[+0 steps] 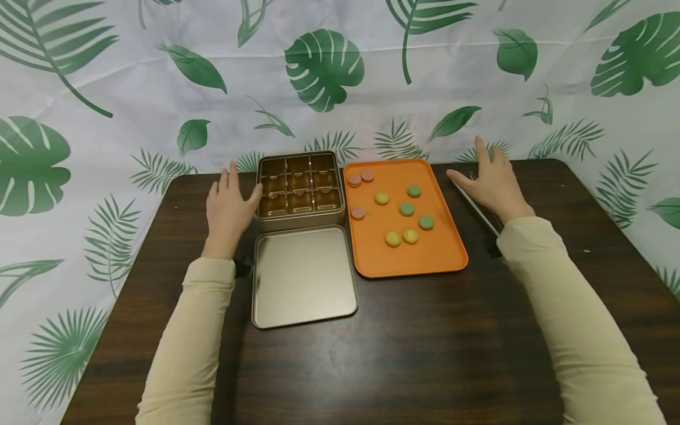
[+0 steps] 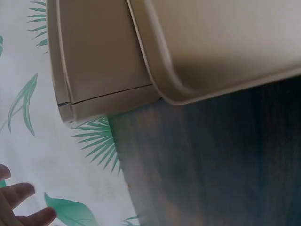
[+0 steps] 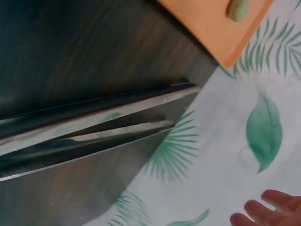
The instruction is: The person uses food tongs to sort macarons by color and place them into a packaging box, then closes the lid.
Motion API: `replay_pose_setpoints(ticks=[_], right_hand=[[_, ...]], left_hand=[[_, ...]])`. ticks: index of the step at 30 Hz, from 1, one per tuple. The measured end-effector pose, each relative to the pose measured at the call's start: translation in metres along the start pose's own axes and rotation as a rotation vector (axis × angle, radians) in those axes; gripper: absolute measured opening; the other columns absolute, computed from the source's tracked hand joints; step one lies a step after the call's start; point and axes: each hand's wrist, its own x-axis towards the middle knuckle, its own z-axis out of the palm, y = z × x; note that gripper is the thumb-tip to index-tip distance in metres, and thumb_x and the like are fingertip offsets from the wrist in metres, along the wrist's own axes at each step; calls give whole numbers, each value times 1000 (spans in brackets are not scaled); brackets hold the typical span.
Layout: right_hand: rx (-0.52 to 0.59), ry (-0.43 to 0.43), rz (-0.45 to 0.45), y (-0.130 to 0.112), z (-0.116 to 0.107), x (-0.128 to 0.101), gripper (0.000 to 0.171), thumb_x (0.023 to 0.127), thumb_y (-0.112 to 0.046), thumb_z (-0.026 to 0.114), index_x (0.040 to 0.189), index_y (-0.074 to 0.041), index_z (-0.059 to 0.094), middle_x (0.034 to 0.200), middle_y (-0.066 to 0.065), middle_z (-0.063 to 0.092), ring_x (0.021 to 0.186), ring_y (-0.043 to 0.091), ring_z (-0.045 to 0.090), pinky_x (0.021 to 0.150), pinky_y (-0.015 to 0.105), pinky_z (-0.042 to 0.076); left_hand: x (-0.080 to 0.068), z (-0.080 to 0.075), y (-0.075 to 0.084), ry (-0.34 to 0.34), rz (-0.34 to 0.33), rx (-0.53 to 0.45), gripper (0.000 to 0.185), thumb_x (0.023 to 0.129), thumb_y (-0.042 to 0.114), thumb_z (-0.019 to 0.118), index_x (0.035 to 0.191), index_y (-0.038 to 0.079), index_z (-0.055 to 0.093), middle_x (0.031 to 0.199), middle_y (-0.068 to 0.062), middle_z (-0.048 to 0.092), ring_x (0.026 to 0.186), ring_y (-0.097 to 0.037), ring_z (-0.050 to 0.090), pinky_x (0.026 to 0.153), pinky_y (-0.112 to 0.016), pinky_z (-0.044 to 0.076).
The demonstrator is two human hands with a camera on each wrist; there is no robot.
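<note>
1. Head view shows a dark wooden table (image 1: 404, 354), largest of all, set against a white backdrop (image 1: 133, 88) printed with green leaves.
2. Two cream sleeves reach forward over the table, one on each side.
3. An orange tray (image 1: 443, 257) lies right of centre, its long side running away from the person.
4. A flat gold tin lid (image 1: 303, 277) lies open side up near the front, just left of the tray.
5. Behind the lid, and touching or almost touching it, stands a gold tin box (image 1: 300, 189) divided into nine compartments; the left wrist view shows the tin's outer wall (image 2: 99, 61) beside the lid's rim (image 2: 188, 89).
6. The left hand (image 1: 229, 206) lies flat on the table with straight, slightly spread fingers, thumb against the box's left wall; it holds nothing.
7. The right hand (image 1: 491, 180) rests palm down with relaxed, spread fingers over metal tongs (image 1: 475, 209) that lie on the table just right of the tray. The fingers are not curled round the tongs; the right wrist view shows the tongs' two arms (image 3: 94, 113) lying on the wood with fingertips (image 3: 268, 212) clear of them.
8. Nine small round cookies sit on the tray: three pink cookies (image 1: 354, 180), three yellow cookies (image 1: 393, 238) and three green cookies (image 1: 406, 208), all apart from both hands.
</note>
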Motion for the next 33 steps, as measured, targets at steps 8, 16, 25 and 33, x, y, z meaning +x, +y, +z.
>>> replay_pose_setpoints(ticks=[8, 16, 25, 33], right_hand=[[125, -78, 73, 28, 3, -7, 106, 87, -69, 44, 151, -13, -19, 153, 37, -5, 135, 61, 10, 102, 76, 21], [120, -108, 121, 54, 10, -10, 107, 90, -56, 53, 151, -1, -14, 152, 39, 4, 135, 60, 14, 106, 72, 21], [90, -191, 133, 74, 20, -18, 101, 92, -46, 56, 150, 7, -7, 141, 44, 27, 124, 59, 32, 102, 69, 32], [62, -219, 125, 85, 30, -19, 95, 90, -39, 61, 148, 13, 6, 132, 43, 37, 116, 56, 42, 97, 65, 39]], left_hand=[[0, 10, -12, -31, -54, -271, 68, 99, 44, 44, 154, 12, 20, 154, -19, 32, 139, -41, 34, 112, -56, 32], [-2, 14, -17, -140, -90, -482, 57, 98, 27, 51, 149, 6, 34, 148, -19, 41, 137, -37, 38, 112, -52, 36], [-6, 19, -18, -219, -158, -688, 55, 97, 11, 51, 149, 3, 33, 154, -17, 33, 139, -34, 36, 114, -44, 36], [-5, 20, -19, -239, -199, -746, 54, 98, 11, 50, 149, 6, 33, 156, -15, 28, 135, -35, 43, 113, -42, 38]])
